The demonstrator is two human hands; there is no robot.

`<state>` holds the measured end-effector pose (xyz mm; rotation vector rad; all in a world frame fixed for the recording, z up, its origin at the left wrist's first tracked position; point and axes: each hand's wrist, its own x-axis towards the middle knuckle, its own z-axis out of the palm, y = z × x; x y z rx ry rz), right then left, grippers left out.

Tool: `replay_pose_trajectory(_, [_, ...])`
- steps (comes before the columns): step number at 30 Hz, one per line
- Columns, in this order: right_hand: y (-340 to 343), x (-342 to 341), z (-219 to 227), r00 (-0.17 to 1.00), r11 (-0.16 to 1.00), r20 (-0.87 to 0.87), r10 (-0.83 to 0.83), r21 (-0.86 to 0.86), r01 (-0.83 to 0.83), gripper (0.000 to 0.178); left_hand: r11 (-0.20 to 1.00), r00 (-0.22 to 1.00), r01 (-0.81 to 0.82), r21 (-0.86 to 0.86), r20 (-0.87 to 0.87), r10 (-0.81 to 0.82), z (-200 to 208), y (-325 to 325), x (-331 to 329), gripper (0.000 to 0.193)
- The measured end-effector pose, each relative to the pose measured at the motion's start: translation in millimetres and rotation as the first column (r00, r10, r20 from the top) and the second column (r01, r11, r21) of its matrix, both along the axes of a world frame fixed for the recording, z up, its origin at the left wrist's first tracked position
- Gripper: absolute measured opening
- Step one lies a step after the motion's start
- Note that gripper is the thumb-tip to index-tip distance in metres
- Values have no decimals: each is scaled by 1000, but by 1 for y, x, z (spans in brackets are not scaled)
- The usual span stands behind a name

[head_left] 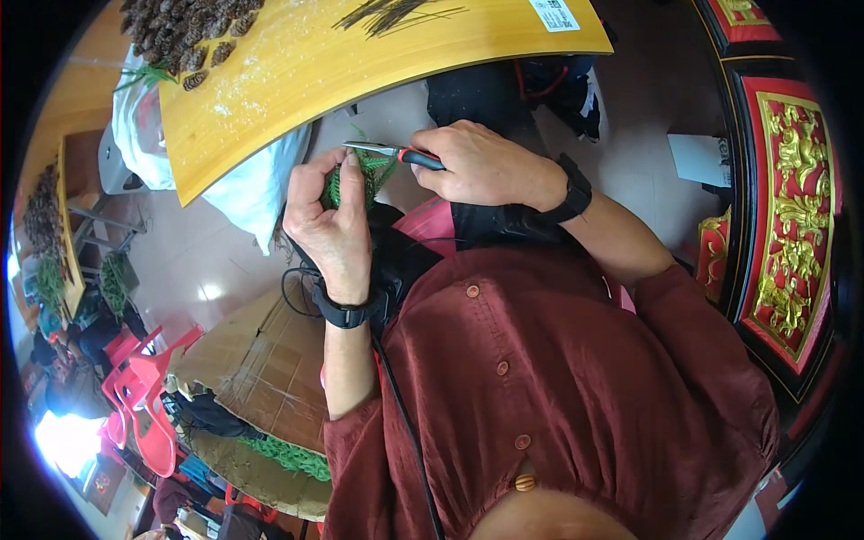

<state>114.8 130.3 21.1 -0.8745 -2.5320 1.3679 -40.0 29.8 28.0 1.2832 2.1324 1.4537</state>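
Note:
My left hand (331,211) is closed around a green artificial pine sprig (376,169), whose needles stick out between and beside the fingers. In my right hand (481,166) is a pair of pliers (418,158) with red and black handles. Their metal jaws point left and reach the left thumb and fingertip, above the sprig. Whatever lies between the jaws is too small to make out. Both hands are held over my lap, just below the near edge of the yellow table (360,94).
Brown pine cones (184,31) are heaped at the table's far left, and thin dark wire stems (396,13) lie near its middle. White plastic bags (261,184) hang below the table. An opened cardboard box (261,369) with greenery stands at left, near red chairs (148,396). A gold-carved panel (796,216) rises at right.

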Motion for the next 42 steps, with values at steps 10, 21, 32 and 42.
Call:
replay_pose_trajectory(10, [6,1,2,994,967,91,-67,251,42,25,937,966,135,-322,251,-53,-8,-6,-8,10])
replay_pose_trajectory(21, [-1,7,-3,999,1000,49,-13,25,12,22,993,779,37,-109,625,40,-6,-4,-3,11])
replay_pose_trajectory(32, [0,2,-1,999,1000,53,2,19,-3,19,995,861,1,-96,507,48,-14,-2,-3,12])
replay_pose_trajectory(42, [-3,5,0,995,942,59,-86,330,62,14,994,606,52,-93,795,42,-10,-4,-3,13])
